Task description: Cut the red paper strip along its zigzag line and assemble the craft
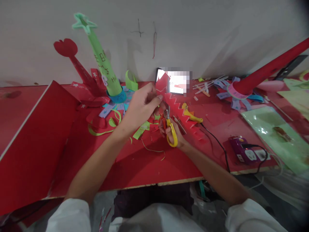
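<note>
My left hand [145, 104] pinches a red paper strip [178, 108] with a zigzag edge outlined in white. The strip slants down to the right from my fingers, and its upper end stands in front of a lit screen. In my right hand [172, 130] are scissors with yellow handles [173, 137], their blades pointing up beside the paper. Whether the blades touch the strip I cannot tell. Below my hands lie green paper scraps [142, 129] and red bits. A yellow glue gun [193, 116] with a black cord rests just right of the strip.
A green paper tower [103, 61] with a star and a red apple-topped one [79, 67] stand left. A large red board [41, 138] leans at the near left. At right are a red cone [272, 66], a purple power adapter [246, 150] and a green sheet [272, 129].
</note>
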Motion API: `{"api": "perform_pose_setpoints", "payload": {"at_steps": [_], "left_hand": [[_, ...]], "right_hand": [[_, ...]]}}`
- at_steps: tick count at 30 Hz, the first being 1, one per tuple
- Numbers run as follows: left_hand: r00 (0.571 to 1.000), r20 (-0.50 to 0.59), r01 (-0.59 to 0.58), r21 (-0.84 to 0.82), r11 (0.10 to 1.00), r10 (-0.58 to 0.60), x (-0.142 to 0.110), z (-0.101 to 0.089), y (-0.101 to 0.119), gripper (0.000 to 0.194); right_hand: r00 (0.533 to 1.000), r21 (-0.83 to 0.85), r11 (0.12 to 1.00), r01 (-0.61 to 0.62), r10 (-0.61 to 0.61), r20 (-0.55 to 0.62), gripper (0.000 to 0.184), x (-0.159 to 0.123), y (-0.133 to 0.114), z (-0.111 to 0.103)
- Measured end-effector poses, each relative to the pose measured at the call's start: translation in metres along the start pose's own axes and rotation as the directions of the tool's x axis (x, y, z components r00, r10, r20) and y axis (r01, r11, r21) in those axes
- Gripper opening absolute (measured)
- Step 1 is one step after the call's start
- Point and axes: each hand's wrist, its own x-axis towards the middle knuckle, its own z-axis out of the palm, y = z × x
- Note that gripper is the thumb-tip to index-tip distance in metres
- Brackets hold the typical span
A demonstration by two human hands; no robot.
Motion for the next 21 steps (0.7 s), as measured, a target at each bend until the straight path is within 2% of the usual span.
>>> {"api": "perform_pose_setpoints", "payload": {"at_steps": [3,6,14,21], "left_hand": [[1.0,0.008,-0.003,0.038,0.999,0.002,0.0,0.001,0.001,0.022],[1.0,0.024,0.007,0.059,0.998,-0.008,0.0,0.002,0.002,0.016],[1.0,-0.019,0.007,0.0,1.0,-0.007,0.001,0.003,0.0,0.029],[0.999,-0.05,0.002,-0.025,1.0,-0.003,0.0,0.001,0.002,0.027]], "right_hand": [[0.999,0.135,0.99,0.037,-0.031,-0.043,0.073,0.002,-0.005,0.002],[0.998,0.186,0.982,0.023,-0.013,-0.056,0.072,0.003,-0.007,0.003],[0.998,0.206,0.978,0.035,-0.024,-0.052,0.068,0.003,-0.009,0.0],[0.999,0.198,0.98,0.021,-0.013,-0.042,0.068,0.004,-0.015,0.0]]}}
